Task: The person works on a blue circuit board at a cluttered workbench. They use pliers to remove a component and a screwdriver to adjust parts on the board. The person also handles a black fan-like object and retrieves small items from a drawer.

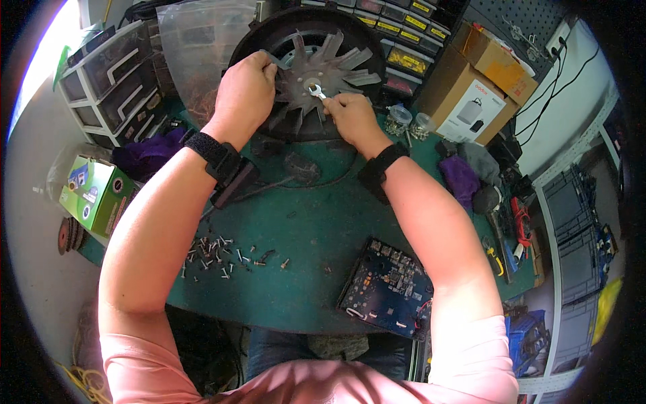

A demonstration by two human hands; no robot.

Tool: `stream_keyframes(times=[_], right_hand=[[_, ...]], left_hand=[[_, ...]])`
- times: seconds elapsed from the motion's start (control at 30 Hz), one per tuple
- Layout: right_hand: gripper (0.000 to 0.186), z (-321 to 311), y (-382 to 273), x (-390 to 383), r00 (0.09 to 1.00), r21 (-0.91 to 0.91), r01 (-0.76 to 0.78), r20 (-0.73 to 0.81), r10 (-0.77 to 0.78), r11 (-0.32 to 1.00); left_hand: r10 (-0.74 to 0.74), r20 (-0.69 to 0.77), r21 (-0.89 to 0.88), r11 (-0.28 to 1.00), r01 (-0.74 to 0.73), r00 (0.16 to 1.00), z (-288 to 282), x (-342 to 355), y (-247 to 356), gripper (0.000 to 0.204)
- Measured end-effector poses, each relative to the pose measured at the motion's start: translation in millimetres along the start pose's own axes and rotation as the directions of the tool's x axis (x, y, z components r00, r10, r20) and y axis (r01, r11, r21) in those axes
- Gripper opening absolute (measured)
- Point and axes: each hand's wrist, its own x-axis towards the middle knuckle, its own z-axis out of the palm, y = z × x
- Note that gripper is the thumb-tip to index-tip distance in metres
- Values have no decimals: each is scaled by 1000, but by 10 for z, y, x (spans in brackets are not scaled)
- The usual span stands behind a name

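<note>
A workshop: wrench (319,94), screws (210,252) and circuit board (387,286) at the bench (296,225), with parts drawers (407,40) and a pegboard (535,17) behind.

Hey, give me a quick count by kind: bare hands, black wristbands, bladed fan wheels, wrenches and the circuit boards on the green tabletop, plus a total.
Hands: 2 (left hand, right hand)
Wristbands: 2
Fan wheel: 1
Wrench: 1
Circuit board: 1
Total: 7

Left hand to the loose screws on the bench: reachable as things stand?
Probably yes: the screws lie uncovered on the green bench, nearer the body than the left hand. It would have to leave the fan first.
</note>
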Motion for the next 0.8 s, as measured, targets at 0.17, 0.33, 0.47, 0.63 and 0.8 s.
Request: stream_keyframes(times=[0.17,0.33,0.47,0.63,0.8], right_hand=[[29,4,-10,-3,993,-69,109,-31,-112,992],[29,52,119,-47,997,49,79,-2,-79,996],[24,-155,112,-266,944,405,-307,247,220,861],[21,-839,63,-684,812,510,-583,407,420,633],[21,-1431,57,-1114,791,405,-609,376,482,683]], left_hand=[[-14,20,54,998,13,1000,-42,-11,-31,23],[-9,3,58,998,8,1000,-81,1,50,23],[64,-33,78,995,-61,997,-147,-37,112,23],[145,-74,-62,987,-150,987,-336,-100,193,20],[154,7,-235,961,-148,988,-527,-220,332,21]])
